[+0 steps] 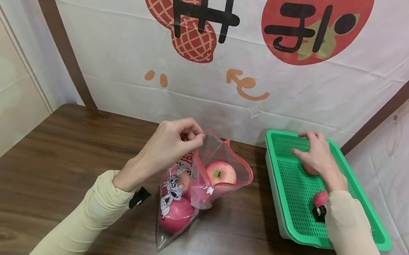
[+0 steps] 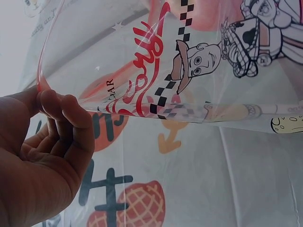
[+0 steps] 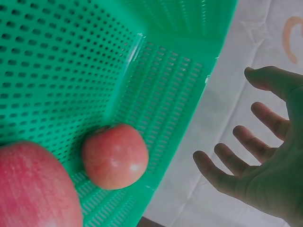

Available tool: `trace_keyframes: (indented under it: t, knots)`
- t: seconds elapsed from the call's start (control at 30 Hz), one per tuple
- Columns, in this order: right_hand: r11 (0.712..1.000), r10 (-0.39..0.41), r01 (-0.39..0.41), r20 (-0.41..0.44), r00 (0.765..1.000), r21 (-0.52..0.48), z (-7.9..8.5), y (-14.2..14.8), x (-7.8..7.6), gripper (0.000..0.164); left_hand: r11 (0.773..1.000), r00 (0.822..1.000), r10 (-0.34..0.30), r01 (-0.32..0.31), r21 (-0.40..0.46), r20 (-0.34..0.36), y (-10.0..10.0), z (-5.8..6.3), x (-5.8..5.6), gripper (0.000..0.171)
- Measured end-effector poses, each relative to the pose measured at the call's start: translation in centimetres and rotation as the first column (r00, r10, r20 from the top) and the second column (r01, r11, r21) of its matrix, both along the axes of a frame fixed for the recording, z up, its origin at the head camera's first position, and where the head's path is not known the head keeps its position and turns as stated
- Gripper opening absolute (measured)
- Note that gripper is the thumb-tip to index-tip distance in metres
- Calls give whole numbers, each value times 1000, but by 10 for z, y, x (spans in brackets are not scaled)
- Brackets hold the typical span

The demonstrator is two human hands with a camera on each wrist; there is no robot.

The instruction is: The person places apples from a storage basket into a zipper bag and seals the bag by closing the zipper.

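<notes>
A brown wood-grain table [image 1: 63,168] meets a creased white cloth [image 1: 114,43] hung behind, printed with red drawings and black lettering. On the table is one green plastic basket [image 1: 295,198], rectangular and pierced with small holes. Two round, smooth red apples [image 3: 116,157] lie in it. Left of the basket, one clear, red-edged bag [image 1: 198,195] contains at least three more apples. The left hand [image 1: 165,148] pinches the bag's rim; the right hand [image 1: 317,155], fingers spread and holding nothing, is over the basket's far part.
</notes>
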State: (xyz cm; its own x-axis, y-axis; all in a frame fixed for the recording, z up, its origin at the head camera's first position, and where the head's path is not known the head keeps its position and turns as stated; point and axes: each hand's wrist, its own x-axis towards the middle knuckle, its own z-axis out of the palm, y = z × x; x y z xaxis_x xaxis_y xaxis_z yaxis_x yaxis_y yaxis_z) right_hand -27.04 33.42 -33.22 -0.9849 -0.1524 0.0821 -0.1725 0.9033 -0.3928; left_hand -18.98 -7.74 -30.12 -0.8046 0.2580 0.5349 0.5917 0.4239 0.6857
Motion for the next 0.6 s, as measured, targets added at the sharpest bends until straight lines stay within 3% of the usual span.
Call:
trace_keyframes:
  t: [0.6]
  knots:
    - [996,-92,90,92,991,28,-21,24,-8,63,1000,1000,4,-4,6,-9,-2,0,1,8]
